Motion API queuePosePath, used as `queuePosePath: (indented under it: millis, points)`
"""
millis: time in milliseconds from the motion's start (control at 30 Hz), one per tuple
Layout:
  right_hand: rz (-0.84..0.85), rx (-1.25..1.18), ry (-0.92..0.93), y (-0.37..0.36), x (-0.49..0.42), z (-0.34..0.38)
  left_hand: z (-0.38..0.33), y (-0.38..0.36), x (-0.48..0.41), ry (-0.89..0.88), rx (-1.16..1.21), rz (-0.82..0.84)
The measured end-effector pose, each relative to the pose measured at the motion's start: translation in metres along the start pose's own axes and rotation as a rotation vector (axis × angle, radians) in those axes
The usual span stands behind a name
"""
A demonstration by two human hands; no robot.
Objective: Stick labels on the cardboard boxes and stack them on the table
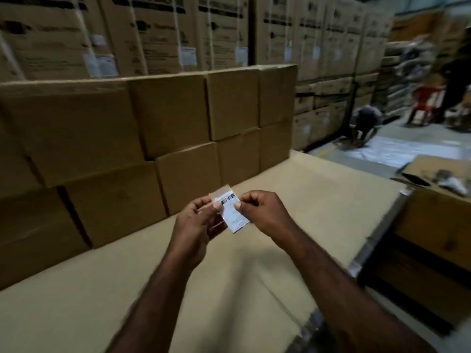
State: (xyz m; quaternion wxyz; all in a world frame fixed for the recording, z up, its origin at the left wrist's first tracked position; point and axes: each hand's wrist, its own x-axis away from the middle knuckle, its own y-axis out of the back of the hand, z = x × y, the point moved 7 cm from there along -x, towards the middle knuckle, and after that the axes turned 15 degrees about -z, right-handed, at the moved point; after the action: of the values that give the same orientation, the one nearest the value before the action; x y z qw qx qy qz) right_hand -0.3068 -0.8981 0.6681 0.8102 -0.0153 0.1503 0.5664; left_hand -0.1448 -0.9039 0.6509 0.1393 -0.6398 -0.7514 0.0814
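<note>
A small white label (235,215) with a barcode at its top is held above the table (293,200), which is covered in brown cardboard. My left hand (197,225) pinches the label's upper left corner, where a clear backing film sticks up. My right hand (265,212) pinches its right edge between thumb and forefinger. Plain cardboard boxes (178,118) stand stacked two high along the table's far and left side, just beyond my hands.
An open cardboard box (433,217) with loose items stands to the right of the table. Tall printed cartons (153,34) form a wall behind. On the floor at the far right a person (364,123) crouches near a red chair (425,100).
</note>
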Motion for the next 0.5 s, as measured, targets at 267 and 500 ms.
queuePosePath:
  millis: [267, 500]
  points:
    - [-0.31, -0.079, -0.226, 0.224, 0.035, -0.118, 0.143, -0.187, 0.073, 0.168, -0.156, 0.215]
    - [-0.474, -0.071, -0.375, 0.394, 0.092, -0.171, 0.24, -0.325, 0.153, 0.255, -0.278, 0.413]
